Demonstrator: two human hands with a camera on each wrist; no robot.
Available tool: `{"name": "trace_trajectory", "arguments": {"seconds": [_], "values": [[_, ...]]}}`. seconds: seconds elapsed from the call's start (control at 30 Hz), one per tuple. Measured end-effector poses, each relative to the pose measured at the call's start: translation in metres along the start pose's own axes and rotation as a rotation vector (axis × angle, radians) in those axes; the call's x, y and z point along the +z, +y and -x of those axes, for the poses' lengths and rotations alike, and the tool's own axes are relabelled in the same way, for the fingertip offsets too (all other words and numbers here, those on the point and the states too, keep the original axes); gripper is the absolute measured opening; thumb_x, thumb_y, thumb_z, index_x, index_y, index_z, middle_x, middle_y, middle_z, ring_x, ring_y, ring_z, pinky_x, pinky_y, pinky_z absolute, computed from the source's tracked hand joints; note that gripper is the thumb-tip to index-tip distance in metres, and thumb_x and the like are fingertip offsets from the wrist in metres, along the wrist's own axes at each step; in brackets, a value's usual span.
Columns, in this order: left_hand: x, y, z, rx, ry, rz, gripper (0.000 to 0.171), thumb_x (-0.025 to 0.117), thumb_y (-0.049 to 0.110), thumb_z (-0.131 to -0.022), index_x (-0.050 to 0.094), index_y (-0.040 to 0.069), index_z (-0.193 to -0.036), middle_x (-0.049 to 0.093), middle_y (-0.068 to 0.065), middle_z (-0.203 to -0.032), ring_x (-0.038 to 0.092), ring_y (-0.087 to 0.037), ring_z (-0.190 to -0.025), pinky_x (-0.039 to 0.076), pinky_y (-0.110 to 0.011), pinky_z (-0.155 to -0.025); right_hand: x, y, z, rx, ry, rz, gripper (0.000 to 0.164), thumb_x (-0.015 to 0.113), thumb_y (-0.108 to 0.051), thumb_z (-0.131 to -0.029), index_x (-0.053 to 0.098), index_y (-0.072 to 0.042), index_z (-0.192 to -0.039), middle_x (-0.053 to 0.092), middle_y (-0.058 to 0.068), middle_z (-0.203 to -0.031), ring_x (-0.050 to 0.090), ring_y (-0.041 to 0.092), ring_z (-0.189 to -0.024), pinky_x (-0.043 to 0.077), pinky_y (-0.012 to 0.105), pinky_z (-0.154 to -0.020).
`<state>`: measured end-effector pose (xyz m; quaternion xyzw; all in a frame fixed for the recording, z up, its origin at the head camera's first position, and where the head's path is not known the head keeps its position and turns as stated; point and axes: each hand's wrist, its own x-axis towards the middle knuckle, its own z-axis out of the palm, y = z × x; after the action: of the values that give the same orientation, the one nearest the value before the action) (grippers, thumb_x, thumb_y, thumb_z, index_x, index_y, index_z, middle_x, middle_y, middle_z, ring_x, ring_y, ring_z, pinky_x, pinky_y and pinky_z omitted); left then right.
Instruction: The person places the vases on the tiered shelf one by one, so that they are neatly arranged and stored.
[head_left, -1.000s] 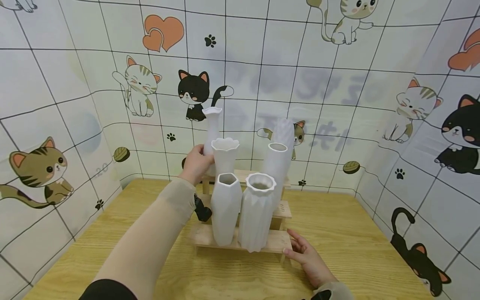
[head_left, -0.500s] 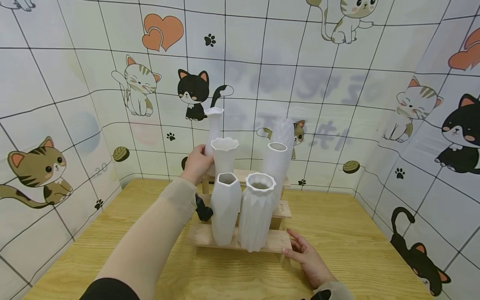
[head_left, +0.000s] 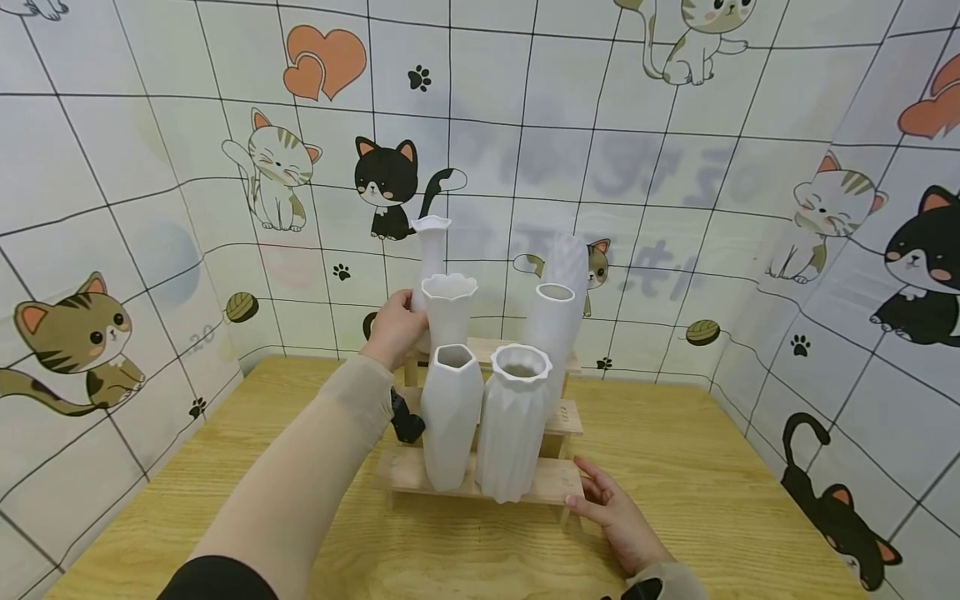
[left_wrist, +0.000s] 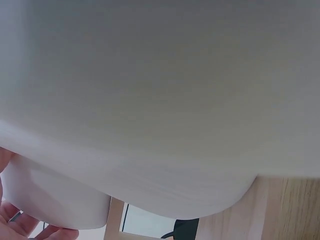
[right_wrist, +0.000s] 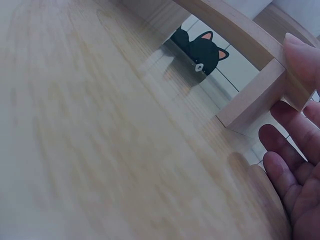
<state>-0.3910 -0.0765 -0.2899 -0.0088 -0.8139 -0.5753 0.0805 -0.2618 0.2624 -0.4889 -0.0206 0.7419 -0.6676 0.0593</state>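
A three-step wooden stand bears several white vases. My left hand grips a slim vase with a flared wavy rim at the back left; in the left wrist view its fingers curl round the vase's lower part. Ahead of it stands a scallop-rimmed vase. The front step holds a faceted vase and a pleated one. My right hand holds the front step's right end. In the right wrist view, its thumb lies on the board's edge and its fingers sit beside the leg.
On the right, a plain cylindrical vase stands before a textured vase. The stand rests on a wood-grain table. Cat-patterned walls enclose it at the back and both sides.
The slim back-left vase has shifted slightly to the right in my left hand. My right hand and the other vases look unmoved.
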Motion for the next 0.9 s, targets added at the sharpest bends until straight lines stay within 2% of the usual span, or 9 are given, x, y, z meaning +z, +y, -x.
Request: {"name": "trace_trajectory", "arguments": {"seconds": [0.53,0.7,0.9], "values": [[-0.0037,0.0007,-0.0016,-0.001,-0.051,-0.002,0.063,0.066,0.028,-0.091,0.038,0.011,-0.145,0.048,-0.011,-0.138,0.049,-0.033,-0.121,0.041,-0.052,-0.1,0.0011,-0.0019,-0.0003,0.0,-0.006,-0.017,0.075,0.07,-0.016,-0.089,0.027,-0.008,-0.151,0.05,0.02,-0.137,0.054,0.022,-0.115,0.031,0.048,-0.105],[-0.0039,0.0004,-0.0015,0.006,-0.045,-0.012,0.063,0.066,0.027,-0.09,0.039,0.009,-0.144,0.049,-0.012,-0.137,0.049,-0.033,-0.12,0.041,-0.051,-0.1,0.0008,-0.002,-0.0001,-0.003,-0.005,-0.01,0.076,0.07,-0.016,-0.089,0.027,-0.007,-0.151,0.05,0.02,-0.137,0.054,0.021,-0.114,0.031,0.049,-0.104],[-0.0042,0.0008,0.0,0.001,-0.034,0.002,0.063,0.067,0.027,-0.089,0.039,0.009,-0.143,0.049,-0.012,-0.137,0.049,-0.032,-0.12,0.042,-0.051,-0.1,0.0012,-0.0019,-0.0006,0.002,-0.006,-0.015,0.076,0.07,-0.015,-0.089,0.027,-0.008,-0.151,0.05,0.019,-0.137,0.054,0.02,-0.114,0.032,0.044,-0.103]]}}
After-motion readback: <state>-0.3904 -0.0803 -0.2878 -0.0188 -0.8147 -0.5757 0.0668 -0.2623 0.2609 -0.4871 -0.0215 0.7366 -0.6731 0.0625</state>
